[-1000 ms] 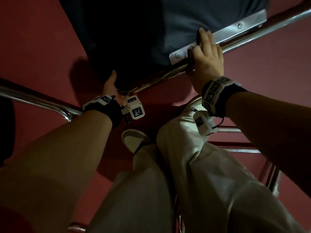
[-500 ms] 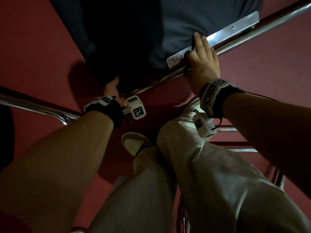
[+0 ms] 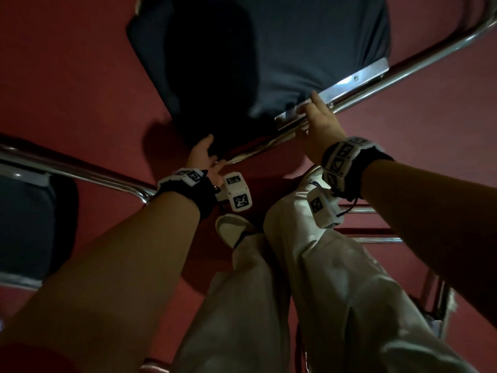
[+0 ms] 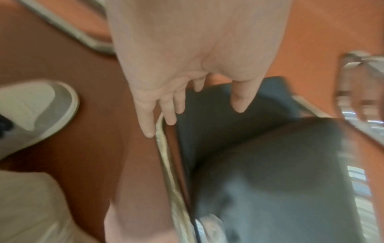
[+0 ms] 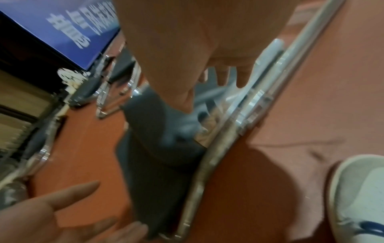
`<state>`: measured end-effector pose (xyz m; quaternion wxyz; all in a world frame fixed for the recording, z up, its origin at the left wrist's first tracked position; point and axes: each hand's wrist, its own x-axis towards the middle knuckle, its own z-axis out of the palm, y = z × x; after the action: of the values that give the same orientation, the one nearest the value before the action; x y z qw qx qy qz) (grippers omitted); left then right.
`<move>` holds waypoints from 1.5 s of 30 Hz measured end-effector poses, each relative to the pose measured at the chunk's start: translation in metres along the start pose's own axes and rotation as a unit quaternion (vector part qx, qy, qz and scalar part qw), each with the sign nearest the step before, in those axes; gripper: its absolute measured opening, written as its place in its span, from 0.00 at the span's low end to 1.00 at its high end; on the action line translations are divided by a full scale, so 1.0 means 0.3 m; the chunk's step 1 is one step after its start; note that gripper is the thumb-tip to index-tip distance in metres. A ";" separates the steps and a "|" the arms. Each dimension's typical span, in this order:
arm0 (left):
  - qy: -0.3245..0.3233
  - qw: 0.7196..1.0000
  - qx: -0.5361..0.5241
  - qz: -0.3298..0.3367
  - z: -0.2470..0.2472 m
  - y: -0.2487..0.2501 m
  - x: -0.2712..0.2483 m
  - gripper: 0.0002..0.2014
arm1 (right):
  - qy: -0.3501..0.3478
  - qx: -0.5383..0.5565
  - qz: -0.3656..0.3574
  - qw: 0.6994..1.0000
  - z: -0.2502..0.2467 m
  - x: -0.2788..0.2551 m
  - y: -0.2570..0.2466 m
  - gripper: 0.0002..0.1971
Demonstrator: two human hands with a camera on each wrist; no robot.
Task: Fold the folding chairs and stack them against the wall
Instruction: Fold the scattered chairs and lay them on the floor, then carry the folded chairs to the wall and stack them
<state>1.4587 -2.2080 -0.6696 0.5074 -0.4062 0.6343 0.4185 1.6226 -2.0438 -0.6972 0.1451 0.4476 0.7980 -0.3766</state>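
A folding chair with a dark blue-grey padded seat [image 3: 295, 49] and a chrome tube frame [image 3: 403, 68] stands in front of me on red carpet. My left hand [image 3: 204, 154] is at the seat's near corner. Its straight fingers [image 4: 170, 115] touch the tube [image 4: 166, 156] and the seat edge [image 4: 249, 148]; it also shows spread at the bottom of the right wrist view [image 5: 62, 213]. My right hand [image 3: 320, 122] rests on the shiny bracket [image 3: 355, 79] where seat meets tube. Its fingers [image 5: 224, 77] point forward beside the tube [image 5: 207, 164], not wrapped round it.
Another dark-seated chair [image 3: 27, 224] with a chrome rail [image 3: 80, 170] stands close on the left. Chrome bars [image 3: 376, 239] lie by my right leg. My white shoe [image 3: 234, 230] is just under the hands. Further chairs [image 5: 93, 88] and a blue banner [image 5: 62, 32] are beyond.
The right hand has loosened from gripping the tube to lying on the bracket. The left hand's fingers have straightened at the seat corner. More of the seat shows, farther from me.
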 end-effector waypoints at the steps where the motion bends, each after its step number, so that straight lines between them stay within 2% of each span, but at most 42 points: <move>1: 0.002 1.000 0.005 0.006 0.001 0.004 -0.024 0.31 | -0.014 0.009 0.011 1.000 -0.022 -0.010 -0.025 0.25; 4: -0.016 0.999 -0.009 0.030 -0.020 0.081 -0.234 0.29 | -0.045 0.023 0.033 0.998 -0.201 -0.084 -0.206 0.26; 9: -0.034 0.995 0.003 0.098 -0.101 0.251 -0.688 0.32 | 0.005 0.079 0.033 0.996 -0.558 -0.267 -0.589 0.25; 13: -0.014 0.984 -0.025 0.175 -0.229 0.410 -1.099 0.33 | 0.016 0.138 0.013 0.990 -0.859 -0.453 -0.919 0.27; 16: -0.009 0.974 -0.074 0.213 -0.344 0.496 -1.416 0.28 | 0.027 0.166 -0.010 0.986 -1.053 -0.600 -1.121 0.26; 20: 0.023 0.944 -0.099 0.314 -0.503 0.594 -1.817 0.22 | 0.045 0.241 -0.037 0.969 -1.259 -0.802 -1.367 0.21; 25: 0.033 0.905 -0.144 0.400 -0.650 0.653 -2.185 0.14 | 0.053 0.320 -0.080 0.943 -1.469 -1.017 -1.601 0.20; 28: 0.033 0.876 -0.186 0.443 -0.691 0.655 -2.362 0.11 | 0.044 0.381 -0.099 0.918 -1.593 -1.100 -1.719 0.18; 31: 0.023 0.857 -0.204 0.473 -0.711 0.664 -2.491 0.13 | 0.041 0.410 -0.140 0.900 -1.691 -1.122 -1.799 0.29; 33: 0.024 0.845 -0.210 0.492 -0.715 0.681 -2.560 0.14 | 0.035 0.424 -0.167 0.890 -1.751 -1.135 -1.845 0.21; 35: 0.029 0.832 -0.220 0.508 -0.713 0.711 -2.607 0.14 | 0.024 0.418 -0.185 0.889 -1.804 -1.132 -1.880 0.16; 41: 0.035 0.804 -0.240 0.543 -0.673 0.773 -2.665 0.11 | -0.015 0.379 -0.228 0.897 -1.914 -1.061 -1.930 0.15; 45: 0.064 0.808 -0.252 0.530 -0.668 0.768 -2.626 0.11 | -0.052 0.370 -0.223 0.901 -1.901 -1.002 -1.972 0.15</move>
<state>1.3033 -2.2519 0.1599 0.0455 -0.1463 0.6544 0.7405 1.3630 -1.9955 0.1371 -0.0775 0.2596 0.6714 -0.6898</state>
